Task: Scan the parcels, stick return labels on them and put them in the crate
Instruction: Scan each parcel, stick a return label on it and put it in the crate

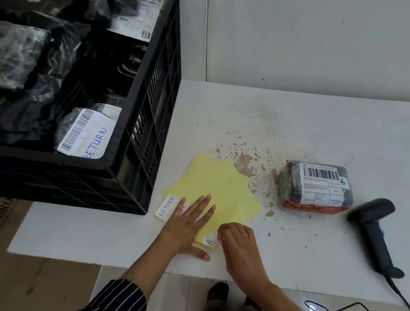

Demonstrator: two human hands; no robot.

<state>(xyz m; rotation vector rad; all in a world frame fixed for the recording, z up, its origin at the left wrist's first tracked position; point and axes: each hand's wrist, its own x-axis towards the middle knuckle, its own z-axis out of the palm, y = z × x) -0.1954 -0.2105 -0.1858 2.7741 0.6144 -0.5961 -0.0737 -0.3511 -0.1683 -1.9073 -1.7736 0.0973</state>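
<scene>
Where left fingers (pixel 202 204) press, straight: sheets (pixel 228 191)
Right fingers (pixel 226 229): pinching label (pixel 209 241), sheets' near edge
Free worktop (pixel 298 242): right, toward parcel (pixel 314 186)

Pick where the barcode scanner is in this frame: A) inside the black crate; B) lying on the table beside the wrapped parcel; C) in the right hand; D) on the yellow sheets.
B: the scanner lies on the table beside the parcel, untouched, while the left hand presses the yellow sheets and the right hand pinches a white label there.
</scene>
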